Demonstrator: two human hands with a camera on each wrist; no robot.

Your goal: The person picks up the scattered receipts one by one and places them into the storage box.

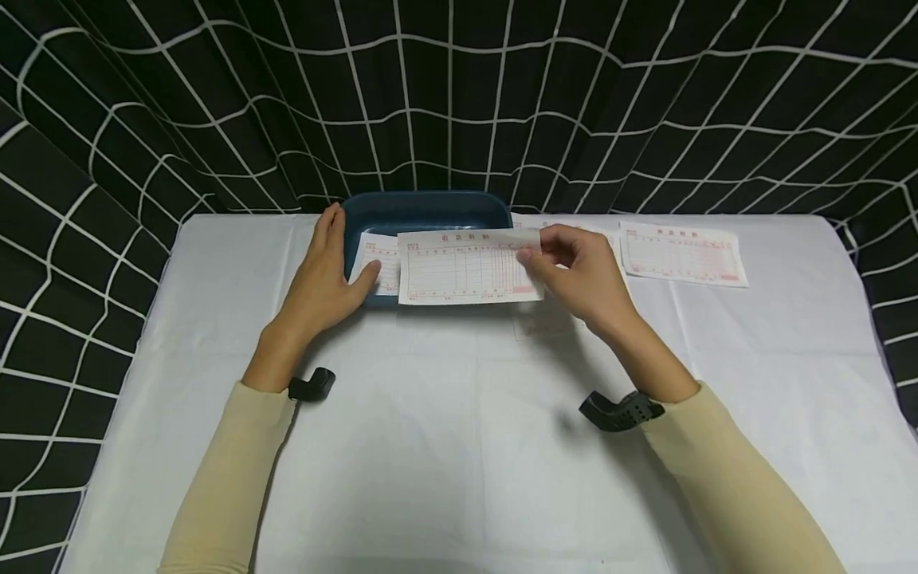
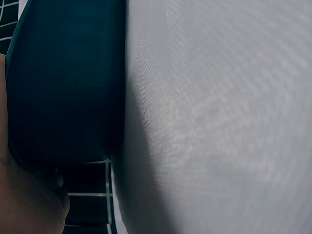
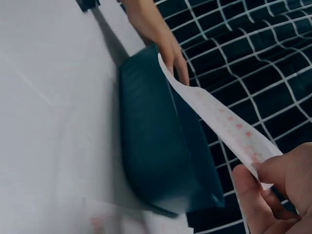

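Observation:
My right hand (image 1: 584, 271) pinches the right end of a paper receipt form (image 1: 459, 271) printed in red, between thumb and fingers. The form is held over the front of a dark blue plastic bin (image 1: 430, 209), overlapping its rim in the head view. Seen from the right wrist, this form (image 3: 229, 122) bends and slants across the bin's opening. My left hand (image 1: 323, 279) grips the bin's left end, fingers along the outer wall and thumb over the front. Beside that thumb, a second form (image 1: 380, 259) shows inside the bin, partly hidden behind the held one.
Another receipt form (image 1: 681, 253) lies on the white tablecloth (image 1: 459, 446) to the right. More printed paper (image 1: 541, 323) lies flat under my right hand, partly covered. A black cloth with a white grid (image 1: 459, 96) hangs behind the table's back edge and along the sides.

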